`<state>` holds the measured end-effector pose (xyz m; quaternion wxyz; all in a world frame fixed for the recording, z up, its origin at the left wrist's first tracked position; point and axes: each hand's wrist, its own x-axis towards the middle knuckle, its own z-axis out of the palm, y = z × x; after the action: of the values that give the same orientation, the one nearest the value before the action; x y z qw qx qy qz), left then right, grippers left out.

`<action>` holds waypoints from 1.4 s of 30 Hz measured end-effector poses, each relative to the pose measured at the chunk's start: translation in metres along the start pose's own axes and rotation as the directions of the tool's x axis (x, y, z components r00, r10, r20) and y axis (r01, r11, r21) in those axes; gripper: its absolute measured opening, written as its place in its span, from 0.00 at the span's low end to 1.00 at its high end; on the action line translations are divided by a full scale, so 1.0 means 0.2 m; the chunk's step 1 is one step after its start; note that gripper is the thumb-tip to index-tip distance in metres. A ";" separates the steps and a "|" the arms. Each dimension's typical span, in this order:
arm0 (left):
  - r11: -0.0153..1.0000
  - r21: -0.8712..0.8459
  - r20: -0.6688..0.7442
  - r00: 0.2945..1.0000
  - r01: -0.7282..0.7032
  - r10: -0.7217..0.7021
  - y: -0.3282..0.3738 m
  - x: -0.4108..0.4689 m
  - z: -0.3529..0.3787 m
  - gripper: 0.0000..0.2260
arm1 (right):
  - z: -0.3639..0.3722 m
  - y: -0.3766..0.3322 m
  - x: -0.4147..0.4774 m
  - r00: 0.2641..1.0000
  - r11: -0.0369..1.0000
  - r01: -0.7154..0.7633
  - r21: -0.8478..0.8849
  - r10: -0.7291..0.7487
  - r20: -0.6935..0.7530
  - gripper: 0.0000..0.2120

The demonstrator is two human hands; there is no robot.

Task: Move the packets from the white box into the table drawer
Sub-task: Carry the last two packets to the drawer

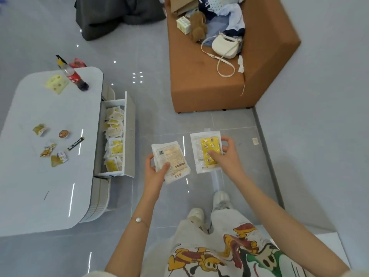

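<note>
A home living room: brown upholstered sofa (199, 82) piled with crumpled clothes (225, 15), low glossy white coffee table (30, 176) left of it.

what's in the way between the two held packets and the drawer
Nothing visible. The left hand holds a white packet, the right hand a yellow packet, and only floor lies between them and the drawer, which is pulled open and uncovered on top.

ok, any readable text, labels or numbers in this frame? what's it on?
Nothing reads cleanly.
left packet: barcode, label print, larger characters near the bottom edge, all blurred.
right packet: print below the yellow panel, blurred.
black stick: white lettering, too small.
bottle: red label, unreadable.
yellow card: printed marks, too small.
</note>
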<state>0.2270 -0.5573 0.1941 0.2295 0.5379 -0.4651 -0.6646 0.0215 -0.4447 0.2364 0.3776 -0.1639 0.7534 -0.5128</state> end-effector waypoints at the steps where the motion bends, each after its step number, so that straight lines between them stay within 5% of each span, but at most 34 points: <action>1: 1.000 -0.016 -0.022 1.000 -0.003 0.002 0.03 0.05 -0.02 0.22 | 0.04 -0.04 0.07 1.000 1.000 0.000 -0.005 0.000 0.017 0.22; 15: 0.977 -0.215 -0.343 0.936 0.001 -0.076 0.38 0.77 -0.08 0.23 | 0.40 -0.56 1.13 0.960 0.987 0.099 -0.126 -0.061 0.274 0.22; 23: 0.921 -0.384 -0.544 0.822 -0.064 -0.169 0.58 1.03 -0.20 0.24 | 0.74 -0.86 1.63 0.873 0.960 0.182 -0.212 -0.059 0.483 0.22; 42: 0.810 -0.572 -0.716 0.561 -0.129 -0.416 0.54 1.51 -0.93 0.20 | 2.12 -1.13 2.16 0.690 0.932 0.147 -0.330 0.143 0.710 0.21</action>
<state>0.2829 -0.9185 0.1385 0.5069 0.7260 -0.0387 -0.4631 0.0168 -1.0900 0.1858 0.6061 -0.4198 0.6239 -0.2593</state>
